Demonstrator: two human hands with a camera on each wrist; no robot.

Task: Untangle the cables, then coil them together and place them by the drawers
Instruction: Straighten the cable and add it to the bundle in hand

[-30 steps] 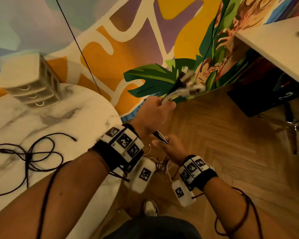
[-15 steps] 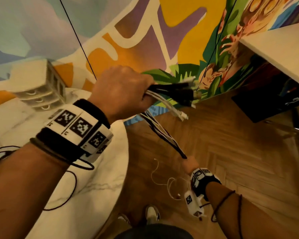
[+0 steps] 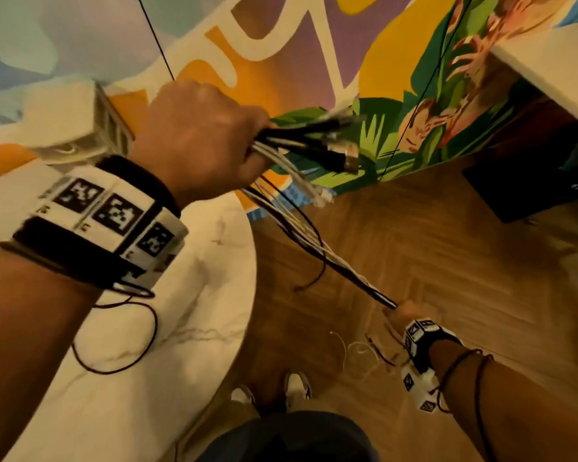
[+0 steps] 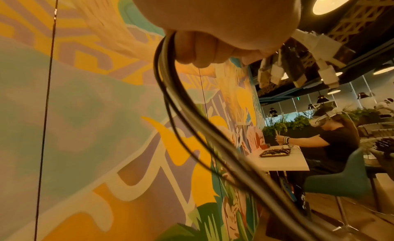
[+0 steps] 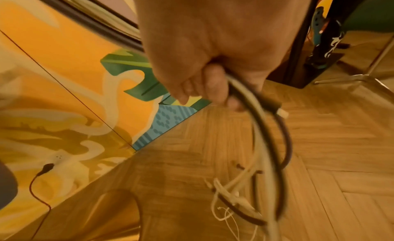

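My left hand is raised in front of the mural and grips a bundle of black and white cables near their plug ends. The bundle runs taut down and to the right to my right hand, low over the floor, which grips it further along. Loose tails hang below that hand. In the left wrist view the cables leave my left hand. In the right wrist view my right hand holds the cables. The white drawers stand at the back of the marble table.
The round marble table fills the lower left, with a thin dark cable lying on it. A white desk juts in at upper right. Herringbone wood floor lies below. In the left wrist view a person sits at another table.
My left hand has risen with the plug ends while my right hand slid down and away along the bundle, drawing the cables out straight between them.
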